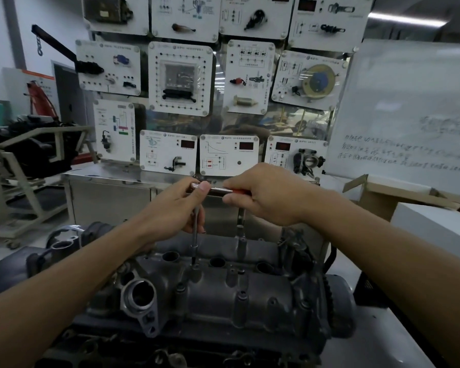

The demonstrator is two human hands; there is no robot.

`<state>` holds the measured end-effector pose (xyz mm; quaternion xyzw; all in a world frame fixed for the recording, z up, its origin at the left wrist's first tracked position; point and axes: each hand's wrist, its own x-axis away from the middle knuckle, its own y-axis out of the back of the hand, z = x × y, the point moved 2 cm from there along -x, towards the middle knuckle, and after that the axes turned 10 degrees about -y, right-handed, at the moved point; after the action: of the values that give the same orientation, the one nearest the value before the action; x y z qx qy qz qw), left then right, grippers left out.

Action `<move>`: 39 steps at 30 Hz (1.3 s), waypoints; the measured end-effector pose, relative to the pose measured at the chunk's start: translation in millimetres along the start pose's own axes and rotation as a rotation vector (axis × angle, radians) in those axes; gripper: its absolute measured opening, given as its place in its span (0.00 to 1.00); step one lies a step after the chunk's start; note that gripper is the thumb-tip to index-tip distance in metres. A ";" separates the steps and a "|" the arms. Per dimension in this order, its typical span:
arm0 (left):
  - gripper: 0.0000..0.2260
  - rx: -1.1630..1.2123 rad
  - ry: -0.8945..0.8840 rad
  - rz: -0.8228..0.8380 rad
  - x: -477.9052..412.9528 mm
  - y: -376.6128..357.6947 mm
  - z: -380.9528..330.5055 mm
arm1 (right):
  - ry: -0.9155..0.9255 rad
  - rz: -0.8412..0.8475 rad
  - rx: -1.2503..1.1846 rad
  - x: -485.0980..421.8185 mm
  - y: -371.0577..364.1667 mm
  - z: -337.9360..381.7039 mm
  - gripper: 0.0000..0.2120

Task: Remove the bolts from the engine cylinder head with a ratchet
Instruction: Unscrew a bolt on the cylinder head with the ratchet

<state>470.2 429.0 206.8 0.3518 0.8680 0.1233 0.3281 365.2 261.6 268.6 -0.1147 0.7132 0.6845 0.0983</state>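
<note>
Cylinder head [223, 296], hands [170, 205] [266, 195] apparently gripping ratchet [216, 190]

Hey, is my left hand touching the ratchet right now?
Touching. The head view shows the left hand with its thumb pressed on the head of the ratchet.

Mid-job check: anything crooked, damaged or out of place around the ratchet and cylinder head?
Nothing stands out. The ratchet extension runs nearly upright down to a bolt on the cylinder head; left hand steadies its top, right hand holds the red grip.
</note>
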 end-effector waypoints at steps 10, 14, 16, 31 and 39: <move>0.07 -0.092 0.092 0.210 -3.5 -2.8 -7.6 | -0.204 0.102 0.190 -41.6 -44.4 -23.0 0.17; 0.09 -0.100 0.049 0.102 -0.8 -3.0 1.7 | -0.199 0.113 0.096 -30.4 -37.3 -11.3 0.10; 0.08 -0.116 0.052 0.052 -2.3 -3.0 4.0 | -0.186 0.134 0.086 -16.0 -23.6 -2.4 0.12; 0.08 -0.400 -0.147 0.070 4.4 -1.3 -2.8 | -0.232 0.015 0.186 -17.1 -21.0 16.6 0.21; 0.06 -0.206 -0.045 -0.184 8.6 19.0 3.8 | -0.152 -0.075 0.063 -30.0 -17.5 17.2 0.12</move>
<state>478.1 448.6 208.2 0.2378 0.8717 0.1731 0.3919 398.8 279.0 260.0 -0.0860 0.7200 0.6644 0.1812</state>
